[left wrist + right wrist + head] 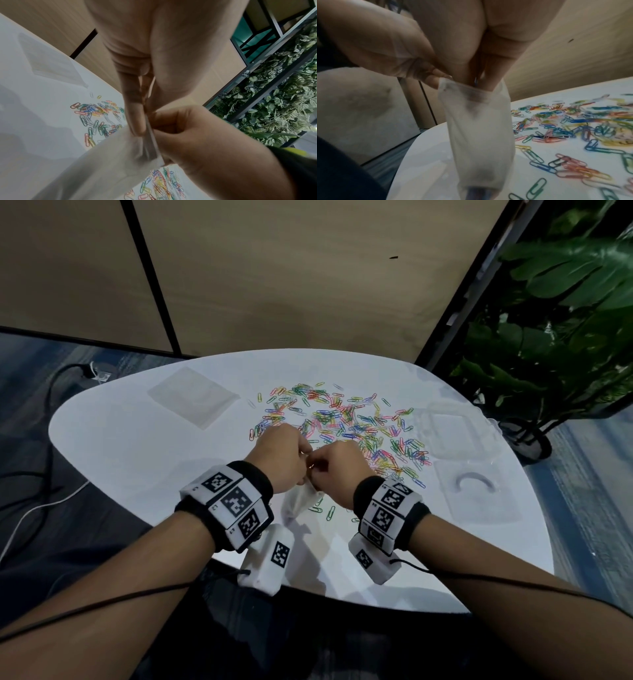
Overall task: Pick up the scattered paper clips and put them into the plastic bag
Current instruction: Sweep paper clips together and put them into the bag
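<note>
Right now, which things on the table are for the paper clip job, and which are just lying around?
For the job:
plastic bag, held open by the left hand
right hand, fingers in the bag's mouth
scattered paper clips

Just lying around:
flat clear bag
clear plastic trays
potted plant

The plastic bag (301, 501) is small, frosted and translucent, hanging upright with its mouth held open at the top, just above the counter (137, 440). Something small and dark shows dimly at its bottom in the right wrist view. The paper clips (342, 419) are many and coloured: blue, green, yellow, pink, red. They lie flat in a loose, tangled heap spreading from 12 to 3 o'clock of the bag, a few stray green ones at 5 o'clock.
</note>
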Available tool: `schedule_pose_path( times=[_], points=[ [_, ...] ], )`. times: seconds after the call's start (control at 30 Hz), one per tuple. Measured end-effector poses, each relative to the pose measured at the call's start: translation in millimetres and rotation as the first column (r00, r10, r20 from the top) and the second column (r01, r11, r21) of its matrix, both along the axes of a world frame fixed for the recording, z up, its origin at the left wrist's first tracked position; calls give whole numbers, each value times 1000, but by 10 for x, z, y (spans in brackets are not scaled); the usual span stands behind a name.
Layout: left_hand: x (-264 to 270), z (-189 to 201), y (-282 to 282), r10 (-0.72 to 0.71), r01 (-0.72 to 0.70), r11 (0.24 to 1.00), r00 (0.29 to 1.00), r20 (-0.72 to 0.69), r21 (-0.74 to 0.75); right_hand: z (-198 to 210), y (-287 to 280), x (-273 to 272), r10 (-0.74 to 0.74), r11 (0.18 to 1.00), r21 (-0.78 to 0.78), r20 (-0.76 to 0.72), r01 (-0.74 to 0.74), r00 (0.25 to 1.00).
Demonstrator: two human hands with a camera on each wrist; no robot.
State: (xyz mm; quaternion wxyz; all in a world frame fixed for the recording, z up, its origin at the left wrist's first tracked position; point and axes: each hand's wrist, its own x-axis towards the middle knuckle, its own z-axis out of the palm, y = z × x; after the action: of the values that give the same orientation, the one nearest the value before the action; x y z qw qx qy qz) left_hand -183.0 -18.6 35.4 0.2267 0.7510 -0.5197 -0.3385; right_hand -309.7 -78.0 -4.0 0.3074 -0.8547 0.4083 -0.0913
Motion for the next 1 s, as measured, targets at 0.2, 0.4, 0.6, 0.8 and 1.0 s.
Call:
schedule_pose_path(
  times=[0.2, 0.4, 0.6, 0.8, 1.0],
  points=[
    [-11, -44, 10, -17, 18, 1000, 999, -28, 12, -95, 69, -93, 27, 999, -41, 24, -26, 999],
    [-3, -16, -2, -10, 11, 999, 1000, -4, 34, -9, 90, -156, 152, 985, -73, -27, -154, 988],
    [160, 34, -44, 0, -7, 998, 995, 104, 65, 104, -305, -750, -99, 994, 58, 45, 96, 994],
    [196, 33, 49, -12, 1, 996, 992, 123, 87, -523, -540, -1617, -152, 964, 63, -661, 257, 735],
    [237, 19, 22, -5, -7, 995, 992, 126, 97, -975, -390, -1618, -312, 916, 105, -424, 388, 850]
  ],
)
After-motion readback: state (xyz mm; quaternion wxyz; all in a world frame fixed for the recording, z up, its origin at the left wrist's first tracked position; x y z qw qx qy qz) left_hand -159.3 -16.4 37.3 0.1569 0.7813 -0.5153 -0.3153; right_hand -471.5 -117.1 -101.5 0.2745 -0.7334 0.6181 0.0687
